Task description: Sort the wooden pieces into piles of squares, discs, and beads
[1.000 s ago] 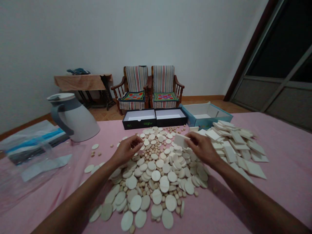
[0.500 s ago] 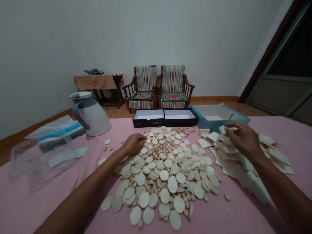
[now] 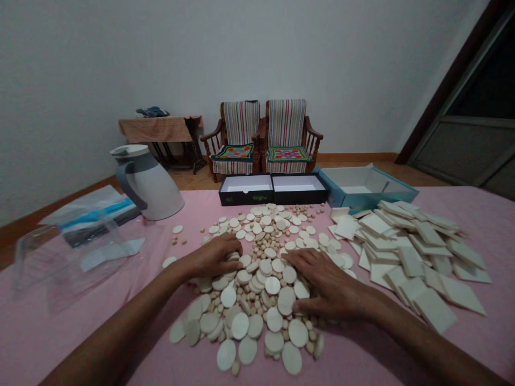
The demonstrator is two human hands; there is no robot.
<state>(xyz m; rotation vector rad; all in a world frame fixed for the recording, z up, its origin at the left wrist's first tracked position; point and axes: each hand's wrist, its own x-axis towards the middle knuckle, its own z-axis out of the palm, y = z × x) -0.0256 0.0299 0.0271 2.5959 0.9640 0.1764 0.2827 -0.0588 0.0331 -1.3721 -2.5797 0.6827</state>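
A broad heap of pale round wooden discs (image 3: 240, 325) mixed with small wooden cubes (image 3: 265, 251) lies in front of me. My left hand (image 3: 217, 255) rests at the heap's left side, fingers bent over some discs and thumb apart, with no disc plainly gripped. On the right side of the heap, my right hand (image 3: 324, 279) lies palm down, its fingers stretched out and thumb spread, over the discs. What is under both palms is hidden. To the right is a pile of pale square tiles (image 3: 410, 260), which neither hand touches.
Behind the heap stand two open black boxes (image 3: 246, 198) and an open blue box (image 3: 354, 200). A white and grey jug (image 3: 161, 187), a clear plastic tray (image 3: 36, 257) and a blue-and-black package (image 3: 98, 222) occupy the left of the pink cloth (image 3: 156, 354).
My right hand has left the square tiles and moved left onto the discs. The left hand has come nearer to me, down the heap's left side.
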